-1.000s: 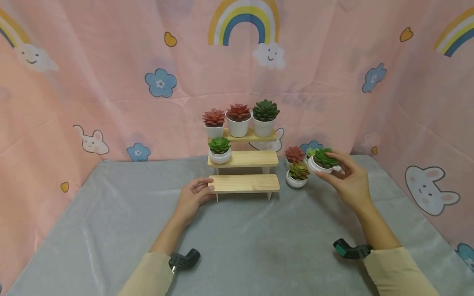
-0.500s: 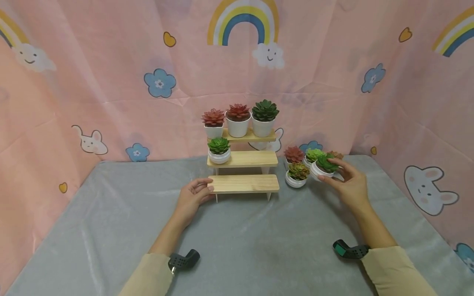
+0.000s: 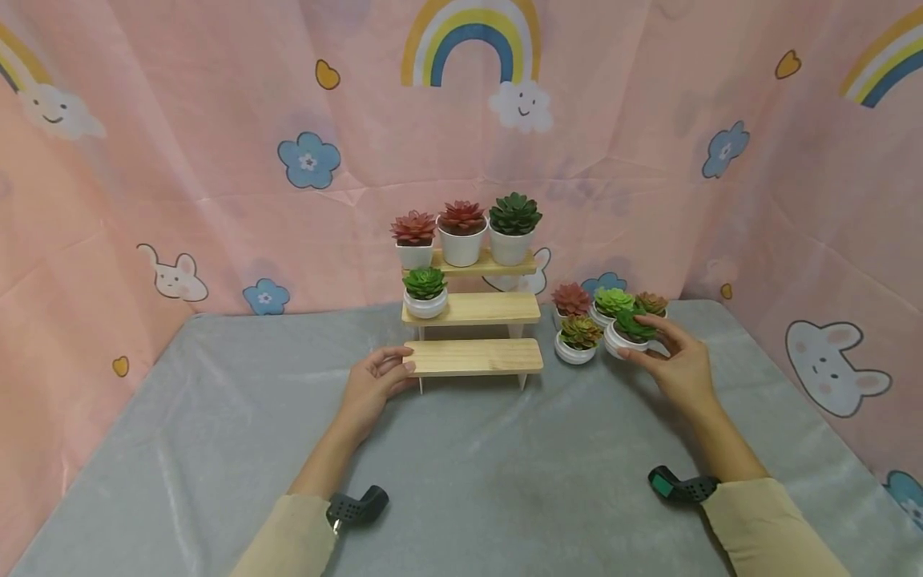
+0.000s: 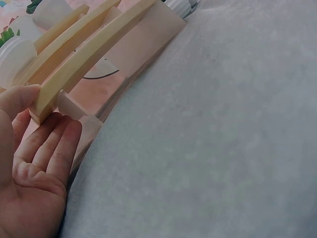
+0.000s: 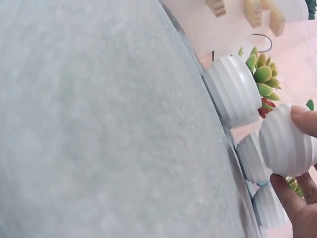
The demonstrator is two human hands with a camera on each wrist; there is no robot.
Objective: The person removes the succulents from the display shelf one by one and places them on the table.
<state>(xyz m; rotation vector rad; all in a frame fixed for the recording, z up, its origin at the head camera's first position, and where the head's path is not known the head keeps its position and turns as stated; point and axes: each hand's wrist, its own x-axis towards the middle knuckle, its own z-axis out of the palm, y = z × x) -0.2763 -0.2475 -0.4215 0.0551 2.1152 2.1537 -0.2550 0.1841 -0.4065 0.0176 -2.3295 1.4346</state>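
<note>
– Right hand (image 3: 681, 361)?
– Fingers and thumb closed round one green succulent in white pot (image 3: 624, 336), near back right corner of grey worktop (image 3: 505, 481).
– Left hand (image 3: 372, 385)?
– Pinching left end of lowest step (image 3: 476, 357), wooden stand (image 3: 490, 308); stand near worktop's back edge, bearing four potted plants (image 3: 462, 245).
</note>
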